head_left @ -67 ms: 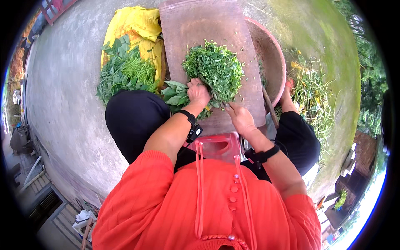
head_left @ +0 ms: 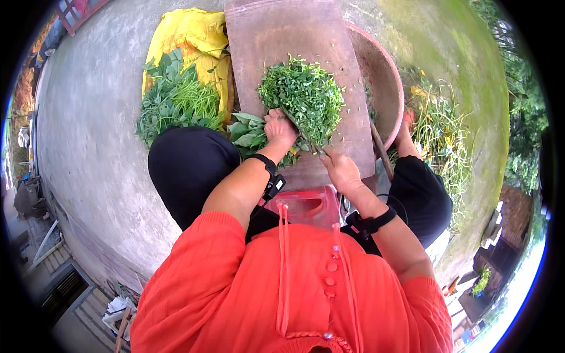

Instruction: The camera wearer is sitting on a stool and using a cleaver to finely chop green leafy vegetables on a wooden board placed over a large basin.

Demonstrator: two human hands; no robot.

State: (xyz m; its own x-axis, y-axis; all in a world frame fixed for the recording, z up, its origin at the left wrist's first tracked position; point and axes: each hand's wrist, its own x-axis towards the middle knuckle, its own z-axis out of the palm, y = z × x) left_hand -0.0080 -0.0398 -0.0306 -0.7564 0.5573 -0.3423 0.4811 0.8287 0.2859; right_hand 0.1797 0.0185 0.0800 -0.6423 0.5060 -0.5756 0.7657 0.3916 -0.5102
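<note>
My left hand [head_left: 281,127] is closed around a bunch of leafy greens [head_left: 247,132], whose broad leaves stick out to its left over the board's edge. Beside it, my right hand [head_left: 341,169] is wrapped round the handle of a knife [head_left: 319,149]; most of the blade is hidden by the greens. Right beyond both hands, a heap of finely chopped greens [head_left: 303,97] lies on the wooden board [head_left: 282,29], with small bits scattered around it.
Uncut greens [head_left: 182,100] rest on a yellow sack [head_left: 188,35] to the left. A round pinkish tub [head_left: 391,76] stands partly beneath the board on the right, near a pile of stalks [head_left: 444,135]. A red plastic stool [head_left: 312,206] shows between my knees.
My right hand has shifted very slightly to the right with the knife. My left hand stays on the bunch, almost unmoved.
</note>
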